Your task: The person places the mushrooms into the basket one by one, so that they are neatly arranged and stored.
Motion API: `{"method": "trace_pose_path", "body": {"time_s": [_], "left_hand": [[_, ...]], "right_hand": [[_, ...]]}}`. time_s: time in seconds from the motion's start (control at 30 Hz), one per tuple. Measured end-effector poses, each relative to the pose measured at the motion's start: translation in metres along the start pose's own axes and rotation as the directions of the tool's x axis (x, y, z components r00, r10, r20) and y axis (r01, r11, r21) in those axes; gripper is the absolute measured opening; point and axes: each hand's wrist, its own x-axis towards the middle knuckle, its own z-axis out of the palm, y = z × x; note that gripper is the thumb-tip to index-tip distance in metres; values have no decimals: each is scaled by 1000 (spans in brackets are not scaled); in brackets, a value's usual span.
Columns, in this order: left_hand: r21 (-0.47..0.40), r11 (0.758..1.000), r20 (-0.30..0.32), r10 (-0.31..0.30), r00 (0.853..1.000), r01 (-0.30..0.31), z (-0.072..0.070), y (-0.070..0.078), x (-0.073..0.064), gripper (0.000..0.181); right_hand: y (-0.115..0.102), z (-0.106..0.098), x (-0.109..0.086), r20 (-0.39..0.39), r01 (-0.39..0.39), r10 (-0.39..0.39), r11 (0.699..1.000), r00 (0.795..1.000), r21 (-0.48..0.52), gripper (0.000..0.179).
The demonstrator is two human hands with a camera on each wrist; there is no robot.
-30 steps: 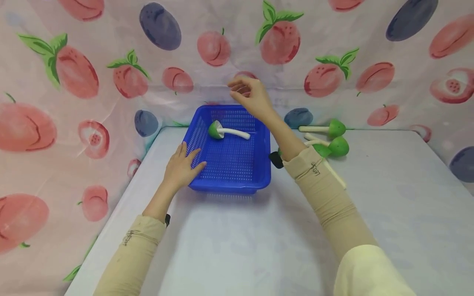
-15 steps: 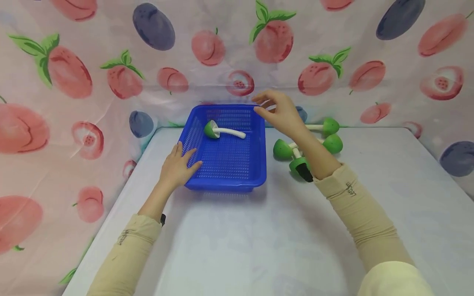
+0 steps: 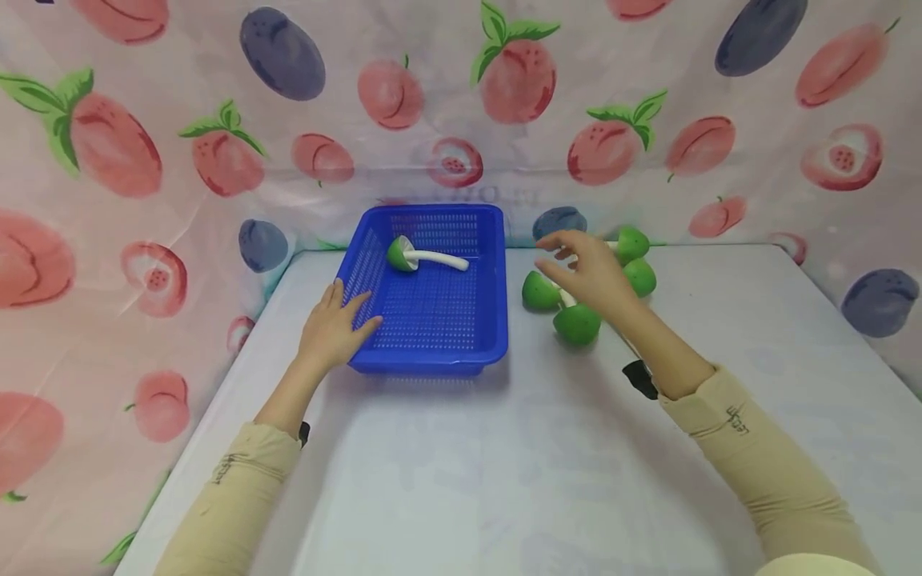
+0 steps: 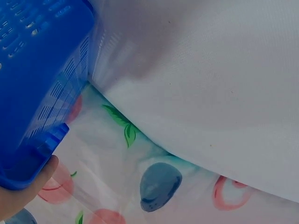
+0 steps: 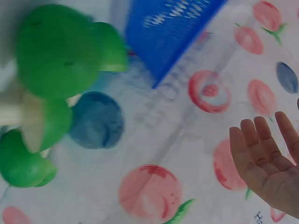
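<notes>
My left hand (image 3: 331, 328) rests on the left rim of a blue plastic basket (image 3: 499, 296), fingers spread. In the left wrist view a finger (image 4: 39, 179) lies along the rim. One toy mushroom (image 3: 439, 258), green-capped with a white stem, lies inside the basket near its back. My right hand (image 3: 594, 276) hovers above a group of similar toy mushrooms (image 3: 576, 324) right of the basket, holding nothing, its fingers loosely bent. It hides part of their stems. In the right wrist view green caps (image 5: 58, 51) appear at left, away from the fingers.
A white-covered table (image 3: 432, 464) carries the basket and mushrooms. Behind and to the left hangs a fruit-print cloth (image 3: 403, 160). Black wrist devices (image 3: 639, 380) sit under both sleeves.
My right hand has moved from behind the basket's back rim, rightward and down to over the mushrooms. My left hand keeps its place on the basket. The head view has shifted slightly.
</notes>
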Motion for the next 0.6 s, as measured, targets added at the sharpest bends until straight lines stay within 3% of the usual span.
{"method": "trace_pose_path", "body": {"time_s": [0.13, 0.3, 0.47, 0.6], "left_hand": [[-4, 1000, -18, 2, 1000, -2, 0, -1, -1, 61], [-7, 1000, -15, -1, 1000, 0, 6, -3, -7, 61], [-17, 1000, -25, 3, 1000, -4, 4, -3, -7, 61], [-17, 1000, -30, 3, 1000, -4, 1, -1, -2, 61]], "right_hand": [[33, 6, -13, 39, 8, -4, 996, 999, -90, 31], [73, 15, -34, 74, -35, 46, 989, 996, -143, 33], [91, 19, -47, 67, -105, 108, 993, 992, -49, 39], [93, 19, -48, 107, -255, 248, 965, 963, 60, 50]]}}
